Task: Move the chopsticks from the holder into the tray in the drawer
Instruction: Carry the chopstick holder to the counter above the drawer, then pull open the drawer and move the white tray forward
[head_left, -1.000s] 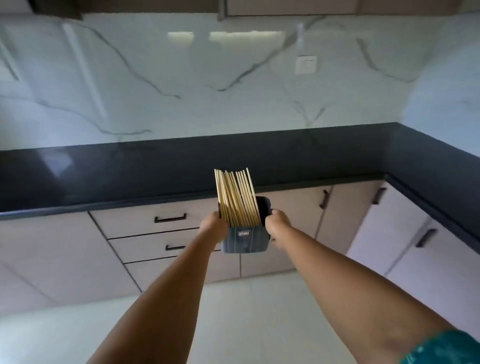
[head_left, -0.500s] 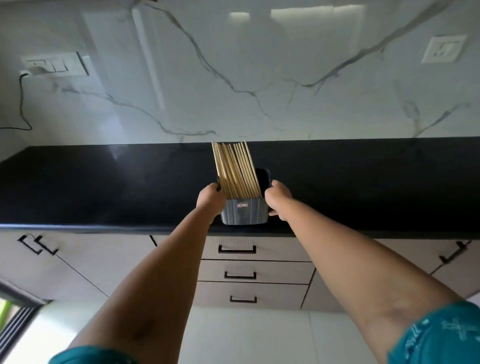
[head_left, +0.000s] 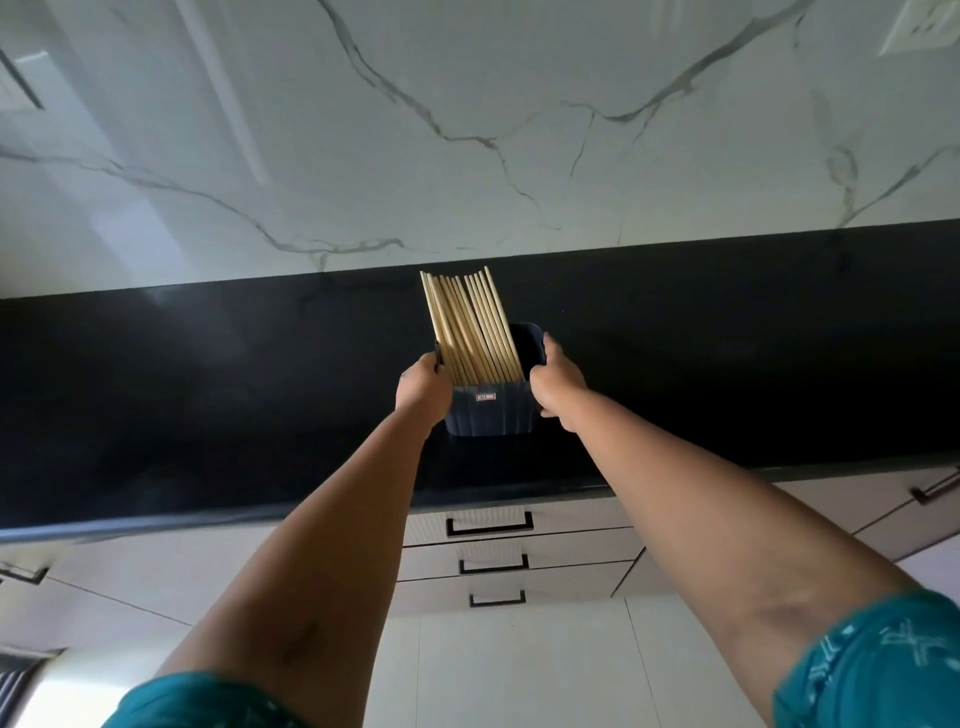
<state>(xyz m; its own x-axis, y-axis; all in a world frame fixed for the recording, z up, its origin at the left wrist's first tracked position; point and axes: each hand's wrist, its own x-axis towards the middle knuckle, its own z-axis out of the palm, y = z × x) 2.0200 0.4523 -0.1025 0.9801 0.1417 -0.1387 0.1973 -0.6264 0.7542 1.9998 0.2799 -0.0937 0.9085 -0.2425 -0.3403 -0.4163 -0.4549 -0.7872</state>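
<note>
Over the black counter (head_left: 208, 395), left hand (head_left: 423, 387) and right hand (head_left: 556, 384) clasp the holder (head_left: 491, 413) by its sides, chopsticks (head_left: 470, 325) standing inside; below, three drawers (head_left: 519, 558) shut

A white marble-look wall panel with grey veins (head_left: 467, 130) rises behind a glossy black stone countertop (head_left: 208, 415). Below it, pale cabinet drawers with black rectangular handles (head_left: 491, 525) are stacked. A white wall socket (head_left: 919, 28) sits upper right. The floor is pale tile (head_left: 519, 675).
</note>
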